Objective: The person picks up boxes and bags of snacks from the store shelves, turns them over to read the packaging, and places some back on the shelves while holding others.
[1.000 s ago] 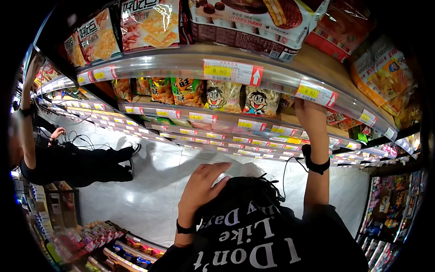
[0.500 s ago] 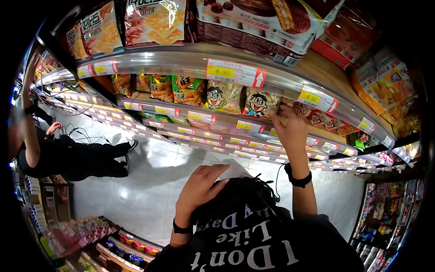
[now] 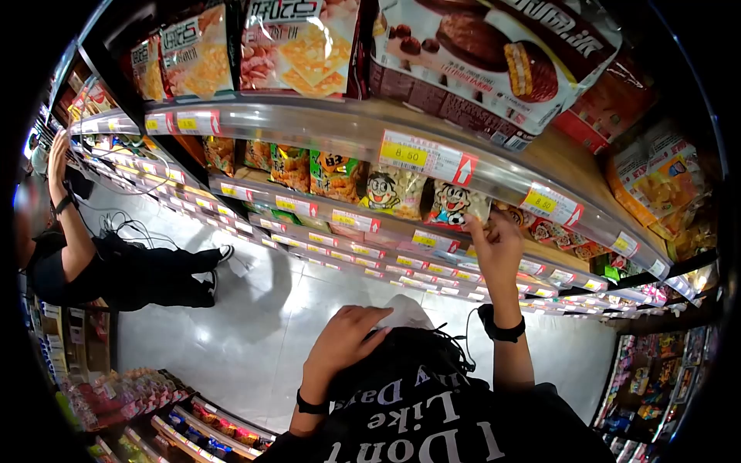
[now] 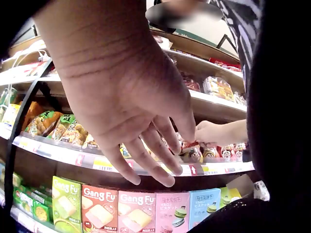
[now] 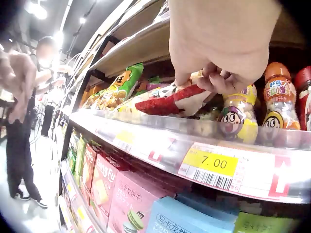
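With its thumb and fingers, my right hand [image 3: 498, 245] pinches the lower right corner of a snack bag [image 3: 454, 204] with a cartoon boy and a football printed on it. In the right wrist view the bag's red bottom edge [image 5: 163, 101] tilts up behind the shelf's clear front lip, under the right hand [image 5: 218, 53]. A second cartoon-boy bag [image 3: 391, 191] stands just left of it. My left hand [image 3: 343, 337] hangs in front of my body, holding nothing; the left wrist view shows its palm [image 4: 126, 97] and loosely spread fingers.
Small bottles [image 5: 281, 94] with cartoon faces stand right of the held bag. An upper shelf overhangs with a chocolate pie box [image 3: 471, 62] and cracker bags [image 3: 297, 50]. Biscuit boxes [image 5: 129, 199] line the shelf below. Another person [image 3: 116, 266] stands in the aisle at left.
My right hand has moved from under the upper shelf's edge, right of the bags, leftward to the cartoon-boy snack bag and now pinches its corner. The left hand stays much the same.
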